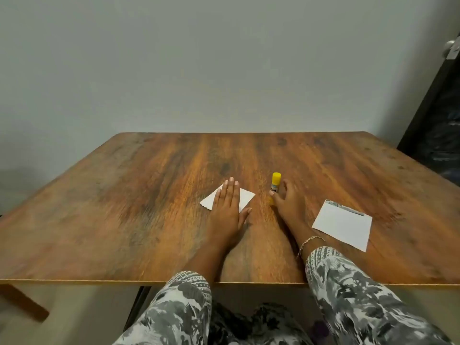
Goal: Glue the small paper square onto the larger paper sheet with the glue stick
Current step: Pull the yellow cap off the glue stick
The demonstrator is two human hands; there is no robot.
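The small white paper square [246, 199] lies on the wooden table [139, 195], turned like a diamond. My left hand [227, 207] rests flat on it, palm down, covering its middle. The glue stick [275, 183], white with a yellow cap, stands upright just right of the square. My right hand [288, 202] wraps its lower part, thumb on the left side and fingers on the right. The larger white paper sheet [343, 224] lies flat to the right of my right wrist, untouched.
The table's far edge meets a grey wall. A dark cabinet or door [438, 115] stands at the right, past the table's corner. My patterned sleeves cross the table's near edge [99, 282].
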